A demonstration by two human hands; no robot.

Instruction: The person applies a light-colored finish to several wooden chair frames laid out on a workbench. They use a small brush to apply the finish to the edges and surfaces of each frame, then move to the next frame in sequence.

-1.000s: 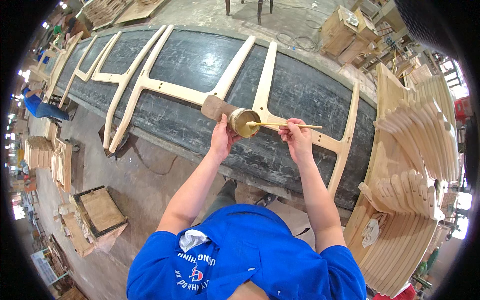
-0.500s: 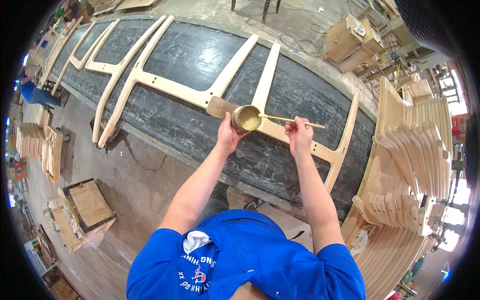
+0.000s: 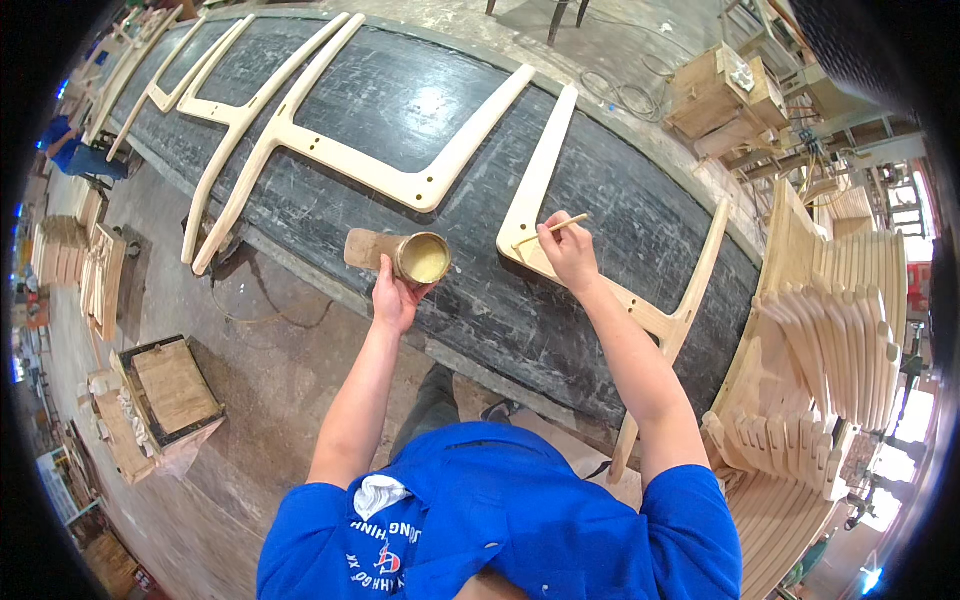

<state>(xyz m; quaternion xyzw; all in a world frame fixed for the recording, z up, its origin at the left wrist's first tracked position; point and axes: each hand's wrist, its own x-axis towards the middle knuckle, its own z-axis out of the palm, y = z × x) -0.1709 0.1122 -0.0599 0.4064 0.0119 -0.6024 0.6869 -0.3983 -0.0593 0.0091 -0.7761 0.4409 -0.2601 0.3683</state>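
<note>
My left hand (image 3: pixel 396 303) is closed around a round pot (image 3: pixel 404 262) of thick yellow, glue-like stuff (image 3: pixel 428 260). A flat wooden paddle (image 3: pixel 368 247) sticks out from the pot's left side. Pinched in my right hand (image 3: pixel 568 256) is a thin wooden stick (image 3: pixel 572 222), its lower tip at the corner of a pale wooden frame (image 3: pixel 533 183) with small dark holes. Whether the tip touches the wood I cannot tell for sure. This frame lies on the dark tabletop (image 3: pixel 470 255), and a similar frame (image 3: pixel 370 172) lies to its left.
More pale frames (image 3: pixel 215 110) lie along the far left of the table. Stacks of curved wooden parts (image 3: pixel 830 330) stand close on the right. A wooden box (image 3: pixel 175 385) sits on the floor at left; another person (image 3: pixel 70 150) is at the far left.
The stick has come out of the pot and its tip has moved to the frame's corner. My left hand has drawn the pot left, away from the frame.
</note>
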